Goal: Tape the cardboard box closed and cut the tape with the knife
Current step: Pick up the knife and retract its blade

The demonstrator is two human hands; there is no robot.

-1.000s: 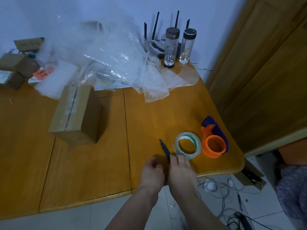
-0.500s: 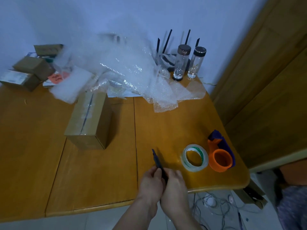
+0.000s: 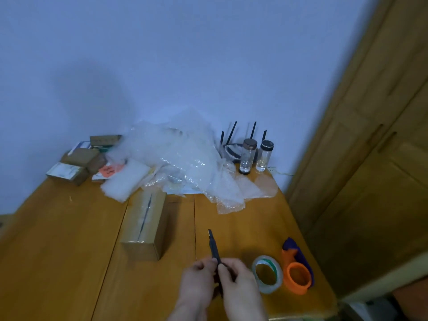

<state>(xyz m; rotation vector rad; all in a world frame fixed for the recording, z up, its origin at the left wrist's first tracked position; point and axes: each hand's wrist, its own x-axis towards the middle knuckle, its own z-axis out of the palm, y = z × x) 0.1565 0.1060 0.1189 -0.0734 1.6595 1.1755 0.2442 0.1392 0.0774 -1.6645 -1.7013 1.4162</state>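
A closed brown cardboard box [image 3: 144,225] stands on the wooden table [image 3: 60,239], with shiny clear tape running along its top seam. A dark utility knife [image 3: 213,247] points up and away from me, its tip above the table. My left hand [image 3: 196,283] and my right hand [image 3: 240,286] both grip the knife's lower handle, close together near the table's front edge. A roll of clear tape [image 3: 267,277] lies flat just right of my right hand.
An orange and blue tape dispenser [image 3: 297,272] sits beside the roll near the table's right edge. Crumpled bubble wrap [image 3: 185,167] covers the back. Two glass bottles [image 3: 249,156] and a router stand behind it. Small boxes [image 3: 78,162] sit back left. A wooden door is at right.
The view has tilted upward, showing more wall. My hands lifted the knife off the table and now hold it between them; the box and tape roll stayed put.
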